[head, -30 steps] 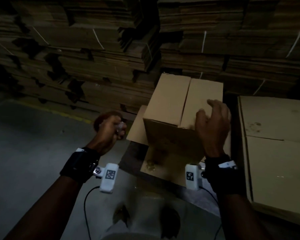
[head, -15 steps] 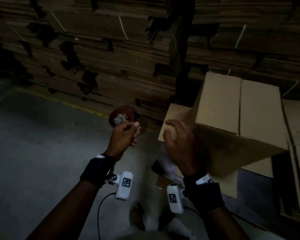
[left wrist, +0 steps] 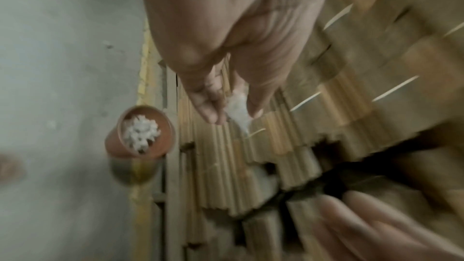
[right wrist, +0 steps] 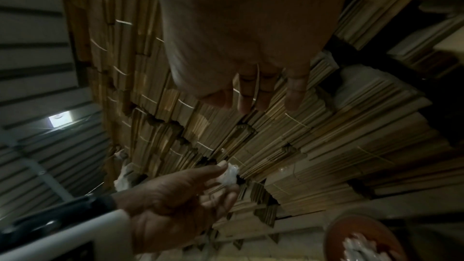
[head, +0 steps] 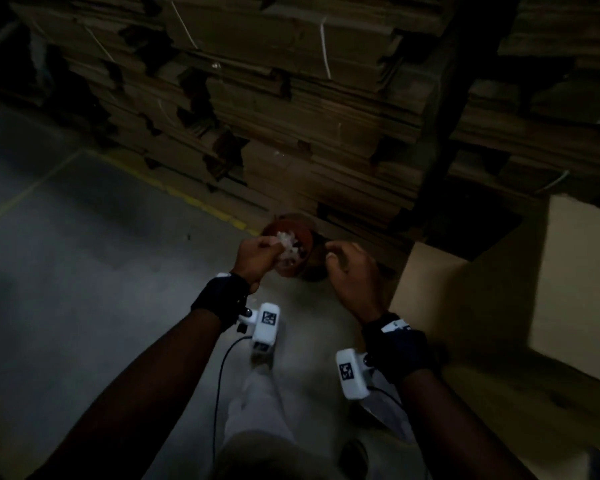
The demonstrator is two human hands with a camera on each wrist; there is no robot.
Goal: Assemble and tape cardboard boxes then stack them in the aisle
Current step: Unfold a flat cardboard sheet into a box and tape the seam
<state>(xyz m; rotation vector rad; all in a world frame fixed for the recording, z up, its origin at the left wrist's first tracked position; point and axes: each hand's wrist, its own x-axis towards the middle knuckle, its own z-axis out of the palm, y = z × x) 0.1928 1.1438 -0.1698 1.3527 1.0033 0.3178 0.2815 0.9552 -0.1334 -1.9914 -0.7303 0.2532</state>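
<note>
Left hand pinches a crumpled tape scrap over the brown pot of scraps; right hand hangs loosely curled, empty. Assembled cardboard box sits right of the pot. Looks like clean-up between tapings, so next: drop the scrap in.

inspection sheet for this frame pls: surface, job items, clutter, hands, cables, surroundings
Surface: grey concrete floor with a yellow line.
Job's things: assembled cardboard box at right; brown tape roll stuffed with white scraps.
Clutter: nothing seen.
Hands: left hand pinches a crumpled tape scrap; right hand loosely curled, holding nothing.
Cables: black lead from the left wrist camera.
Surroundings: strapped stacks of flat cardboard; dim light.
</note>
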